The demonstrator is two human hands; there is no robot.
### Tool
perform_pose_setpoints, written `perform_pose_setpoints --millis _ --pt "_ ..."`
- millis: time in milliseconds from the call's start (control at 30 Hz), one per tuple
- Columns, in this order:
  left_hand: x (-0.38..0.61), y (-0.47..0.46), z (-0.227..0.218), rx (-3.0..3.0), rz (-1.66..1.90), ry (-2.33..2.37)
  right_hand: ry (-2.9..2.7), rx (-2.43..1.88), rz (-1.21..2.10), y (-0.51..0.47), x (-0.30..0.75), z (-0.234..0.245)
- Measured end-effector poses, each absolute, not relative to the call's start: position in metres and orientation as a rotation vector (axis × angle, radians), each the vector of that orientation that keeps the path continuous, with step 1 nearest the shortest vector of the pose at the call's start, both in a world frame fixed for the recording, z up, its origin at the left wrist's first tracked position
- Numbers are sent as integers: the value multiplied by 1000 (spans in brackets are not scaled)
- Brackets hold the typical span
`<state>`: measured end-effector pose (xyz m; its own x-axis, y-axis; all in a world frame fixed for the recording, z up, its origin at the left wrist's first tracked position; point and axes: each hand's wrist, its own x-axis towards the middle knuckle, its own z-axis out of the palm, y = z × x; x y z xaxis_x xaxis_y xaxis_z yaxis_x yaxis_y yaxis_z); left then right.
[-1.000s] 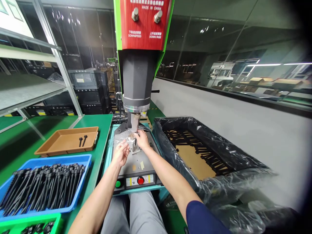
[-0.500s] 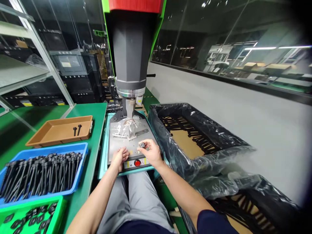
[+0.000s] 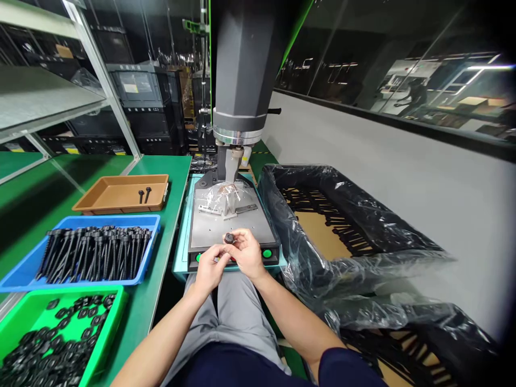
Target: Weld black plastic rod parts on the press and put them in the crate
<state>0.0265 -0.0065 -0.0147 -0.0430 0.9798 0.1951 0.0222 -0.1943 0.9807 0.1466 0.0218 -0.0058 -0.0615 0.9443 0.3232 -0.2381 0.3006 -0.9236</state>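
Observation:
My right hand is closed, pinching a small black plastic cap between thumb and fingers above the front of the metal plate. Close against it, my left hand has its fingers drawn together; what they hold, if anything, is hidden. Both hands partly cover the front panel, where a green button shows at the right. Beyond them, a fixture under clear plastic film stands on the metal plate, below the grey press head.
On the left bench sit a brown tray with two black bolt-like parts, a blue tray of long black ribbed parts and a green tray of small black caps. A film-lined bin with black parts on cardboard stands at the right.
My left hand has moved right, up against my right hand. The black cap has turned in my right fingers. My view has tilted down and shifted left, showing more of the green tray.

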Motion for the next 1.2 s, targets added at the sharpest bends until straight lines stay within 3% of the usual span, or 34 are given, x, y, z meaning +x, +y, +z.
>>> perform_pose_setpoints --millis 200,433,700,933,1067,1200 --pt "18 -19 -13 1213 1312 1097 -1269 -702 1320 18 147 -3" --pt "7 -26 -22 1338 1290 1132 -1224 -786 1256 16 136 0" --pt "-25 -71 8 1443 1225 1328 -1285 -721 1448 5 116 -2" --pt "-173 -85 44 1395 1202 2087 -1337 -701 1561 3 125 -10" --pt "-249 -66 49 1343 851 2564 -1355 -741 1578 1 127 -17" --pt "-270 -43 25 1333 536 2656 -1355 -761 1560 0 133 -20"
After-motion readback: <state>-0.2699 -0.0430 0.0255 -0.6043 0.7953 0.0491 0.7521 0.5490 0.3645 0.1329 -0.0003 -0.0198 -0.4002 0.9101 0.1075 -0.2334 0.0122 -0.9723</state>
